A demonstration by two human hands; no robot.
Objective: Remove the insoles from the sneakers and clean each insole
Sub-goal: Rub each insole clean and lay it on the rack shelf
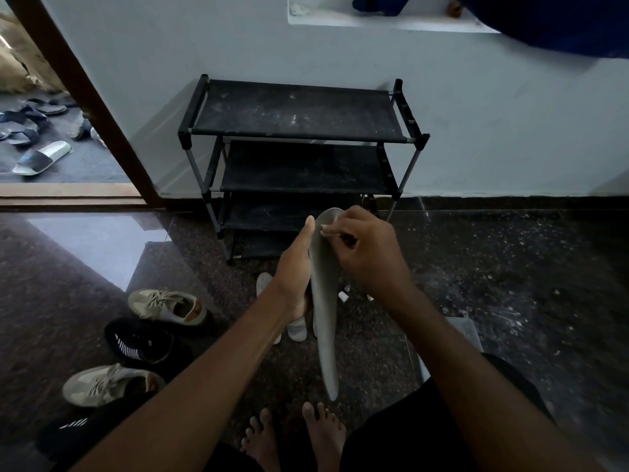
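Bare feet on the floor. Above them, the grey insole is held in the air (sneakers sit by the floor's left edge). The left hand grips its middle, fingers hidden. The right hand pinches its toe end. Looks like the cleaning step; the next move probably calls for working down to the heel.

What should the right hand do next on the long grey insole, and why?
Probably draw the right hand down toward the heel: its fingers pinch the toe end of the grey insole, the left hand holds it midway, most of its length lies below.
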